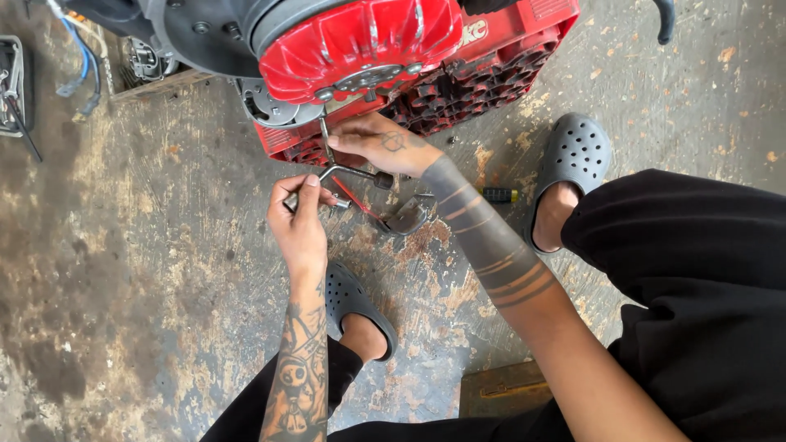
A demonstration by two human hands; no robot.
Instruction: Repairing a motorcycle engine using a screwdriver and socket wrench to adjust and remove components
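Note:
A red finned engine cover (360, 41) rests on a red plastic crate (483, 74) on the stained concrete floor. My right hand (381, 146) rests at the crate's lower edge, fingers closed around the upright shaft of a metal cross wrench (348, 173). My left hand (299, 219) pinches one arm of the same wrench from below left. One socket end (383, 180) sticks out to the right. A thin red wire (354, 196) and a small dark metal part (407, 217) lie just beneath the wrench.
My feet in grey perforated clogs (577, 155) (354, 304) sit either side of the work. A small yellow-and-black screwdriver handle (498, 195) lies on the floor. Blue cables (80, 57) and a metal box (10, 82) are at upper left. A wooden block (501, 389) is near my knee.

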